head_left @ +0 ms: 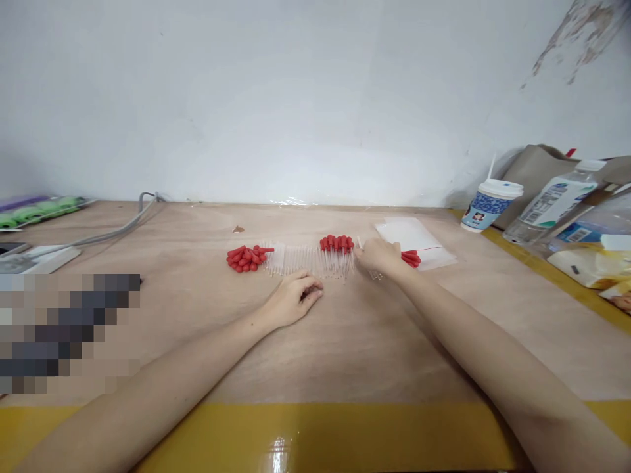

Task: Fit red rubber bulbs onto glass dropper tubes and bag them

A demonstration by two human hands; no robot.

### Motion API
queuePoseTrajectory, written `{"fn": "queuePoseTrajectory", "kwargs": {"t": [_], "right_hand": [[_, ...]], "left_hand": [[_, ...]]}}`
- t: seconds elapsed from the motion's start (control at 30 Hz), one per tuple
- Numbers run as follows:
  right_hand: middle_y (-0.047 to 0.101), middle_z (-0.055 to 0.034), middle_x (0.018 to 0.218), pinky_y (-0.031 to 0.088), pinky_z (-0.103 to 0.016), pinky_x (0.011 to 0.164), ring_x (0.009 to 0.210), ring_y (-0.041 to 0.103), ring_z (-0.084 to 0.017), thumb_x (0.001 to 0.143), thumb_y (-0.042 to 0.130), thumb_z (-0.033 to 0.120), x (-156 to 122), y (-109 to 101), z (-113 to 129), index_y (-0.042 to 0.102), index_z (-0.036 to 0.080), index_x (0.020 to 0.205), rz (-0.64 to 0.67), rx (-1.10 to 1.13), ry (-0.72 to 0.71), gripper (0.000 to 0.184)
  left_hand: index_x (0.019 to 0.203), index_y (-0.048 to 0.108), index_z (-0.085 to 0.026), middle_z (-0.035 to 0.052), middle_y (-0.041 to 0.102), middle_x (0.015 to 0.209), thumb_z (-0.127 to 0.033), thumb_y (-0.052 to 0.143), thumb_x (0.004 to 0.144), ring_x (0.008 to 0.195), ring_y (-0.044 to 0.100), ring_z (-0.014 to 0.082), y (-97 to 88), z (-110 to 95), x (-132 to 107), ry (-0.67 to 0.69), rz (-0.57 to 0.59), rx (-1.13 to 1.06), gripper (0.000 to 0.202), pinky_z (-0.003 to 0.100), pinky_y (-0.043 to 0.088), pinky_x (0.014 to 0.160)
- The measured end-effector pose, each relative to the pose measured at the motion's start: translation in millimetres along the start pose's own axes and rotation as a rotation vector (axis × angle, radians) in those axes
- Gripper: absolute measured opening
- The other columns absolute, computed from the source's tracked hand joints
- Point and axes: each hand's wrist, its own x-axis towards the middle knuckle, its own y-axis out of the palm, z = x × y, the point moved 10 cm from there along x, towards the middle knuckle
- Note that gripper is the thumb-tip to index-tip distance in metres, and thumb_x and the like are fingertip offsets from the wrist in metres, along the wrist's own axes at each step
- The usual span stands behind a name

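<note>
A: Any labels we can read?
B: None. The cup has a cartoon print and the bottle text is too small. Both sit right of the glass tubes.
A: Hands?
B: Left hand rests just in front of the tubes, fingers curled together. Right hand is pinched on tubes at the right end. Plywood table, white wall behind.

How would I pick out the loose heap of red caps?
Find the row of clear tubes midway across the wooden table. The heap sits at its left end, past the left hand. Unlike the lined-up red tops further right, these caps lie jumbled.
</note>
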Motion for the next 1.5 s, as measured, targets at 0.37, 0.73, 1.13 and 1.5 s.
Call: {"fn": "queuePoseTrajectory", "kwargs": {"t": [0.37, 0.73, 1.13, 1.5], "right_hand": [[0.06, -0.0041, 0.074, 0.034, -0.023, 0.059, 0.068, 0.052, -0.014, 0.08, 0.048, 0.02, -86.2, 3.2, 42.2, 0.052, 0.017, 0.073, 0.015, 0.175, -0.756, 0.009], [0.056, -0.0036, 0.079, 0.036, -0.025, 0.063, 0.074, 0.05, -0.015, 0.078, 0.057, 0.031, -86.1, 6.4, 43.3, 0.054, 0.017, 0.078, -0.094, 0.372, -0.695, 0.014], [0.06, -0.0041, 0.077, 0.034, -0.032, 0.072, 0.071, 0.053, -0.016, 0.089, 0.039, 0.023, -103.1, 1.3, 42.2, 0.048, 0.018, 0.081, -0.31, 0.392, -0.687, 0.013], [0.061, -0.0045, 0.084, 0.041, -0.029, 0.074, 0.079, 0.055, -0.015, 0.089, 0.038, 0.023, -108.0, -1.1, 47.0, 0.054, 0.019, 0.09, -0.303, 0.558, -0.764, 0.016]], "left_hand": [[0.085, 0.062, -0.015, 0.0071, 0.052, 0.082, -0.027, 0.048, 0.083, 0.082, 0.049, 0.0209, -76.6, 38.5, 6.1, -0.195, -0.363, 0.478, 0.019, 0.034, 0.041, 0.076], [0.077, 0.068, -0.021, 0.0113, 0.059, 0.089, -0.041, 0.057, 0.073, 0.099, 0.049, 0.0305, -100.8, 125.0, 27.6, -0.542, -0.028, 0.683, 0.023, 0.045, 0.034, 0.089], [0.087, 0.052, -0.016, 0.0033, 0.06, 0.081, -0.03, 0.049, 0.084, 0.07, 0.054, 0.0141, -39.7, 23.3, 5.7, -0.144, -0.155, 0.006, 0.014, 0.027, 0.044, 0.064], [0.099, 0.059, -0.017, 0.0017, 0.063, 0.075, -0.028, 0.045, 0.087, 0.064, 0.058, 0.0114, -6.9, 11.9, -4.9, -0.138, -0.054, -0.249, 0.022, 0.024, 0.048, 0.062]]}}
